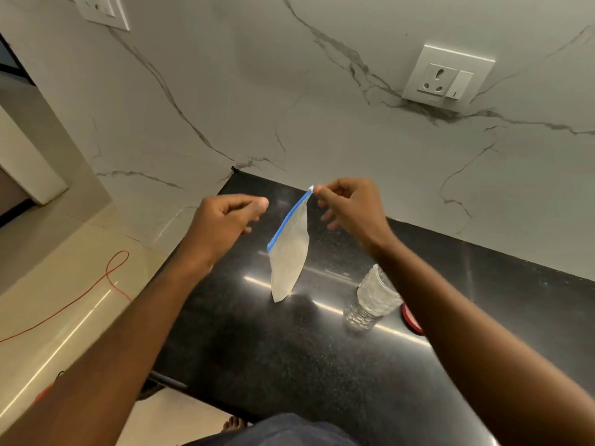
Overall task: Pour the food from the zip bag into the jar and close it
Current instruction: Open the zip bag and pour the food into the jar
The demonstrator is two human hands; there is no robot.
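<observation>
Two bare hands hang over a black speckled counter [257,349] set against a white marble wall [289,91]. The right hand [351,209] pinches the top corner of the zip bag [289,252] between thumb and forefinger, the other fingers loosely curled beneath, so the bag dangles by that corner with its blue zip strip [288,220] slanting down to the left and its lowest corner just above, or perhaps touching, the counter; which, I cannot tell. The bag looks pale and cloudy, and its contents cannot be made out. The left hand [225,226] is just to the left of the bag and apart from it, fingers curled in with thumb against fingertips, holding nothing that shows. The jar [370,300], clear and ribbed, stands on the counter to the right of the bag, partly hidden behind the right forearm, its mouth uncovered. A red lid [412,320] lies just beside the jar, mostly covered by the same arm. A switch socket [447,78] sits on the wall at upper right and another [103,11] at upper left; neither carries readable writing, and no label shows on bag or jar. A red cord [96,284] loops over the pale floor on the left.
</observation>
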